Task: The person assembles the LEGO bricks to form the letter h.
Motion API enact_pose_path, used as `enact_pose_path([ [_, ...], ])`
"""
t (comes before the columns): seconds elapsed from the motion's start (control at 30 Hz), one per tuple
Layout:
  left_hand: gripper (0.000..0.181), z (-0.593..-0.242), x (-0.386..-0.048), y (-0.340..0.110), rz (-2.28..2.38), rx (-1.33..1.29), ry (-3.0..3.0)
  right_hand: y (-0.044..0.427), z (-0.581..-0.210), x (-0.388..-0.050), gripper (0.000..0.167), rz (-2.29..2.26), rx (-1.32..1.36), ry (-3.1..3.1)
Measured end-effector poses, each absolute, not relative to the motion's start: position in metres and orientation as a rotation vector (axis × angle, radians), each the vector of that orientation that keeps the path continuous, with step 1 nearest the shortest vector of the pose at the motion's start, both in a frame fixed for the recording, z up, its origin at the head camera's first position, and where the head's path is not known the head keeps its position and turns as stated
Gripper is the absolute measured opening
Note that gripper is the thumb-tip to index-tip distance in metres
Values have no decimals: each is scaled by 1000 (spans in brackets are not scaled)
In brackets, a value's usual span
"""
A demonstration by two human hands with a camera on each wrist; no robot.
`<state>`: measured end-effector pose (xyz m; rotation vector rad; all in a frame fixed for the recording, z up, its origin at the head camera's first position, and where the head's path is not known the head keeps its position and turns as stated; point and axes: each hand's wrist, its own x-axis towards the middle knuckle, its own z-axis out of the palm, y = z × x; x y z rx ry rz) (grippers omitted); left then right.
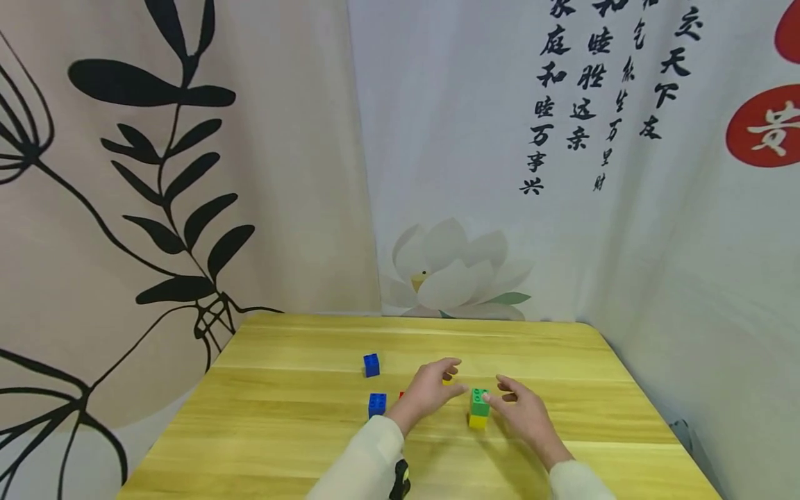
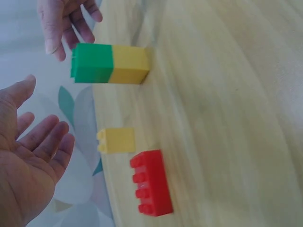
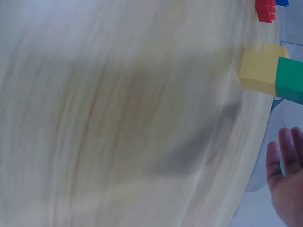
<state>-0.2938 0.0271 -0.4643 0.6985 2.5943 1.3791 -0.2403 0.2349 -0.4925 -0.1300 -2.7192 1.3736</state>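
A green toy brick (image 1: 480,397) sits on top of a yellow toy brick (image 1: 478,421), forming a small upright stack on the table. To its left, my left hand (image 1: 431,389) hovers with relaxed, slightly bent fingers and nothing in them. My right hand (image 1: 521,413) is close on the other side, its thumb beside the green brick; whether it touches I cannot tell. In the left wrist view both palms are apart from the stack. A separate yellow brick (image 2: 118,140) and a red brick (image 2: 154,183) lie near the left hand, mostly hidden by it in the head view.
Two blue bricks stand left of the left hand, one farther back (image 1: 371,365) and one nearer (image 1: 377,405). The wooden table (image 1: 281,417) ends at a printed curtain (image 1: 300,173) behind and beside it.
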Motion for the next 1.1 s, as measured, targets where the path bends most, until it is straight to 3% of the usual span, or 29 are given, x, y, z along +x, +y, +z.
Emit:
enact_pose_path([
  [1.1, 50, -433, -325, -56, 1502, 570, 2658, 198, -460, -266, 59, 1416, 5, -2608],
])
